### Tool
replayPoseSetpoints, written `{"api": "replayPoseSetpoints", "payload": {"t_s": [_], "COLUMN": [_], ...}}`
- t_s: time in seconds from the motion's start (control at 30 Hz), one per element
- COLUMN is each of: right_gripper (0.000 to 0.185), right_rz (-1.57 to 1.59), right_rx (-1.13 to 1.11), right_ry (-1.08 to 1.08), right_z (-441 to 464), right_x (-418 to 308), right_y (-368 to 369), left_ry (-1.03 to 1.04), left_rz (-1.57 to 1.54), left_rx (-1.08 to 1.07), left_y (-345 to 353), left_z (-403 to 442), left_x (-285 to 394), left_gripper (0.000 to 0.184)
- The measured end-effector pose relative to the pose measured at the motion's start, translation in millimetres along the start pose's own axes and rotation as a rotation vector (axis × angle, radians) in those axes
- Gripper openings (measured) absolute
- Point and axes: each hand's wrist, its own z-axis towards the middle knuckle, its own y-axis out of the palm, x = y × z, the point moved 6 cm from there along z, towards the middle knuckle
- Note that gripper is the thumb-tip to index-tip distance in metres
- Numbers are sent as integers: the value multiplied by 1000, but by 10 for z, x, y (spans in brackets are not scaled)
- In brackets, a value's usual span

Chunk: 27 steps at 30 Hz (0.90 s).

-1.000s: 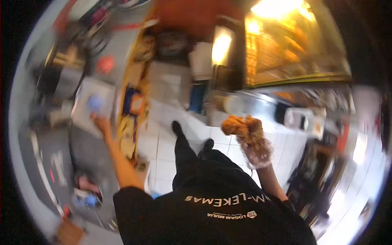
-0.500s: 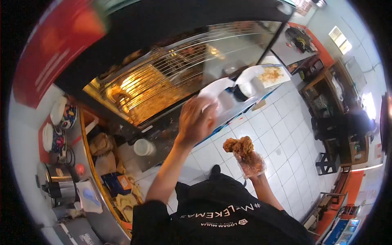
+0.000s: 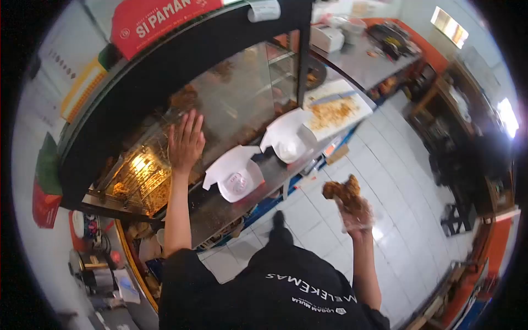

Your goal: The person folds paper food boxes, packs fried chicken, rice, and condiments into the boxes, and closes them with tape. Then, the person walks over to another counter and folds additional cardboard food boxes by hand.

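Note:
My left hand [image 3: 187,144] is bare, its fingers stretched out flat against the sliding glass pane [image 3: 234,104] of a lit display cabinet [image 3: 118,71]. Behind the glass and to the left, wire racks [image 3: 151,179] glow under a warm lamp. Out to the right, above the tiled floor, my right hand [image 3: 357,219] wears a clear plastic glove. It is closed around a piece of fried chicken [image 3: 345,192]. Two white paper boxes stand open on the counter ledge before the cabinet: a nearer box [image 3: 235,179] and a farther box [image 3: 289,140].
A white cutting board [image 3: 355,115] with crumbs and a knife [image 3: 333,99] lies past the boxes. Farther off is a metal counter [image 3: 357,60] with items on it. A wooden shelf unit [image 3: 445,110] stands at right, a dark stool [image 3: 457,220] on the floor.
My left hand has moved from beside the boxes to the cabinet glass, and the pane now covers more of the front. My right hand still holds the chicken. The view has turned.

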Motion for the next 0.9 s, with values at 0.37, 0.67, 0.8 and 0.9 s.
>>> {"api": "replayPoseSetpoints", "payload": {"t_s": [0.37,0.67,0.8,0.9], "right_gripper": [43,34,55,56], "right_rz": [-370,-1441,-1825,-2086], "right_rx": [-209,-180,-695,-916], "right_ry": [9,-180,-959,-866], "right_z": [2063,4701,5941,6447], "right_x": [-1470,-1538,-843,-480], "right_y": [195,1459,1996,2008], "left_ry": [-840,-1182,-1660,-996], "left_rz": [24,148,-212,-126], "left_rx": [470,230,-558,-980], "left_y": [-54,-419,-581,-708], "left_z": [-1074,-1728,-2994,-3363], "left_x": [-384,-859,-8,1760], "left_gripper": [71,73,63,34]}}
